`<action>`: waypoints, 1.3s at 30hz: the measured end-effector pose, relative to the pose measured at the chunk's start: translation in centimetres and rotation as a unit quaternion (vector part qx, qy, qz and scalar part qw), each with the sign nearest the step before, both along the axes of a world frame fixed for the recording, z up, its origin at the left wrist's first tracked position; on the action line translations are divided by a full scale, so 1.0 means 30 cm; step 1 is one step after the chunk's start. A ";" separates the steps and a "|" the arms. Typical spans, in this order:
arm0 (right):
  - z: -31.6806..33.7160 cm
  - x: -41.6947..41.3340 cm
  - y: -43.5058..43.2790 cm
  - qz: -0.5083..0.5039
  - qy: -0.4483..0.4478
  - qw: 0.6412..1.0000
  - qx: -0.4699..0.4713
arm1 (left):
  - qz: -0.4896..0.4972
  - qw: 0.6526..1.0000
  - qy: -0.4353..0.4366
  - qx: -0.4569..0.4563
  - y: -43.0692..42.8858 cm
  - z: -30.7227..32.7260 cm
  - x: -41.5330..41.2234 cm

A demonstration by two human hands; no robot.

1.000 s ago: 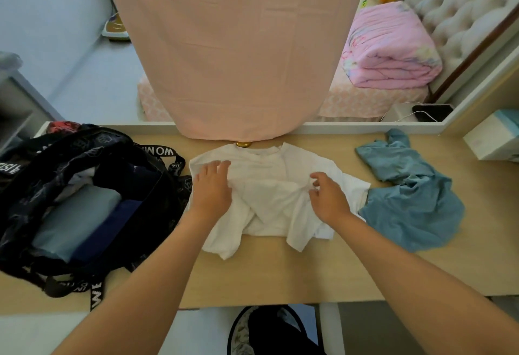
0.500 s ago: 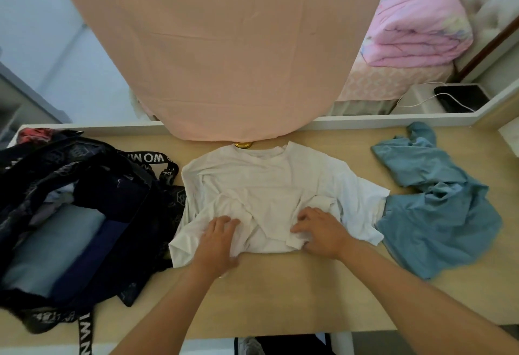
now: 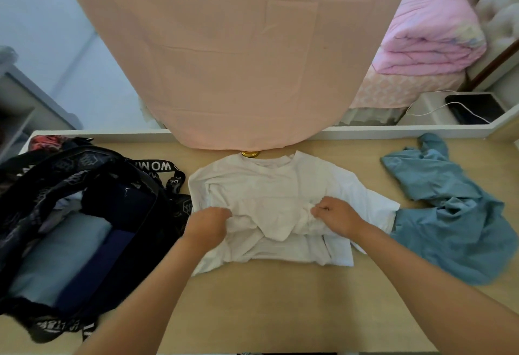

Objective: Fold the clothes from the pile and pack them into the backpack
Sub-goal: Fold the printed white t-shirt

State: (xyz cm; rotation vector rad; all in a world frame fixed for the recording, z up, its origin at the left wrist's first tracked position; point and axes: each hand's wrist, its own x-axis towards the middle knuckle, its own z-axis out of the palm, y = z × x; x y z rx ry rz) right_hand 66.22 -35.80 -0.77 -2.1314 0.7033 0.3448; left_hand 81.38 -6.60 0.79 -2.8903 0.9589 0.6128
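A white T-shirt [image 3: 266, 186] lies on the wooden table [image 3: 252, 304], collar away from me, its lower part bunched up. My left hand [image 3: 207, 224] grips a fold of the shirt's lower left part. My right hand [image 3: 337, 218] grips a bunched fold at its lower right. An open black backpack [image 3: 118, 203] sits at the left, with folded light blue and dark blue clothes inside. A crumpled blue garment [image 3: 455, 214] lies to the right of the shirt.
A large pink cloth [image 3: 233, 54] hangs over the table's far edge, with a gold knob [image 3: 250, 154] below it. Beyond are a bed with a pink quilt [image 3: 432, 26] and a white box with a dark device [image 3: 474, 107]. A printed strap [image 3: 153, 166] trails from the backpack.
Both hands have moved up from the shirt's bottom hem to its middle and now grasp bunched fabric, lifting folds of the lower part upward. The camera view shifted slightly.
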 end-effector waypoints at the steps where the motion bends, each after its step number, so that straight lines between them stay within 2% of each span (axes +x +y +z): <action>1: 0.018 0.025 -0.011 -0.043 -0.013 0.999 0.014 | 0.028 1.000 0.007 -0.010 -0.017 0.022 0.040; 4: 0.052 0.112 -0.063 -0.214 -0.067 0.974 0.026 | 0.188 0.976 0.019 -0.110 -0.073 0.080 0.186; 6: 0.078 0.173 -0.098 -0.325 -0.113 0.933 0.102 | 0.292 0.935 0.009 -0.202 -0.104 0.114 0.264; 7: 0.081 0.194 -0.110 -0.343 -0.125 0.920 0.141 | 0.311 0.924 -0.008 -0.223 -0.118 0.122 0.281; 9: 0.071 0.197 -0.123 -0.305 -0.114 0.937 0.123 | 0.252 0.942 -0.072 -0.209 -0.149 0.119 0.261; 11: 0.039 0.150 -0.130 -0.249 -0.084 0.964 0.029 | 0.126 0.962 -0.085 -0.228 -0.187 0.072 0.182; 14: -0.053 0.024 -0.122 -0.153 0.004 0.981 -0.120 | -0.019 0.969 0.030 -0.245 -0.243 -0.030 0.014; 16: -0.104 -0.051 -0.110 -0.116 0.073 0.981 -0.138 | -0.101 0.973 0.072 -0.194 -0.275 -0.090 -0.067; 20: -0.164 -0.134 -0.167 -0.049 0.144 0.980 -0.129 | -0.120 0.989 0.086 -0.028 -0.284 -0.183 -0.128; 22: -0.156 -0.148 -0.246 -0.019 0.171 0.973 -0.153 | -0.108 0.993 0.055 -0.001 -0.268 -0.213 -0.140; 24: -0.151 -0.144 -0.316 0.022 0.204 0.959 -0.197 | -0.105 0.993 0.048 -0.013 -0.261 -0.227 -0.145; 26: -0.145 -0.141 -0.323 0.047 0.190 0.950 -0.244 | -0.111 0.991 0.040 -0.058 -0.254 -0.238 -0.149; 29: -0.125 -0.157 -0.198 0.000 0.065 0.934 -0.351 | -0.118 0.984 0.005 -0.136 -0.229 -0.252 -0.181; 30: -0.113 -0.173 -0.138 -0.024 0.050 0.925 -0.375 | -0.117 0.979 -0.001 -0.164 -0.222 -0.251 -0.200; 33: -0.086 -0.224 0.015 -0.073 0.153 0.926 -0.336 | -0.125 0.960 0.035 -0.249 -0.204 -0.244 -0.272; 34: -0.094 -0.243 0.045 -0.078 0.162 0.928 -0.327 | -0.140 0.955 0.049 -0.258 -0.194 -0.247 -0.296; 35: -0.105 -0.263 0.065 -0.082 0.144 0.933 -0.321 | -0.156 0.952 0.060 -0.257 -0.183 -0.254 -0.317; 37: -0.120 -0.293 0.099 -0.123 0.041 0.946 -0.297 | -0.173 0.954 0.077 -0.234 -0.165 -0.272 -0.350; 39: -0.118 -0.308 0.114 -0.194 -0.063 0.940 -0.273 | -0.183 0.961 0.072 -0.196 -0.158 -0.292 -0.377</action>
